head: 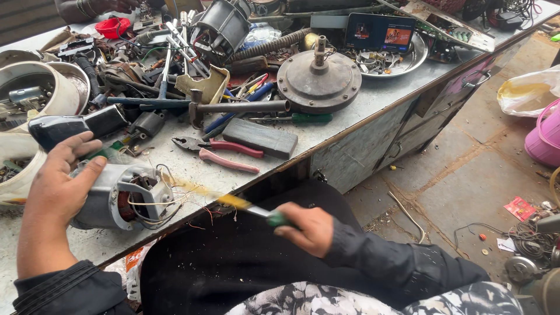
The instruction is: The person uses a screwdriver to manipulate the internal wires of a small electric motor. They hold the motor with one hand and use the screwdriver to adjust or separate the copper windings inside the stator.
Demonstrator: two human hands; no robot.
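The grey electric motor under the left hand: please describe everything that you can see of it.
The motor is a stubby grey metal housing that lies on its side near the front edge of the metal workbench. Its open end faces right and shows copper-coloured windings, with thin white and red wires spilling out. The left hand rests on top of it. The right hand holds a green-handled brush, whose blurred tip reaches the open end.

I see a grey metal surface (pixel 344 119) carrying pink-handled pliers (pixel 224 153), a dark block (pixel 260 137), a round metal disc (pixel 319 81) and a grey motor (pixel 122 195).
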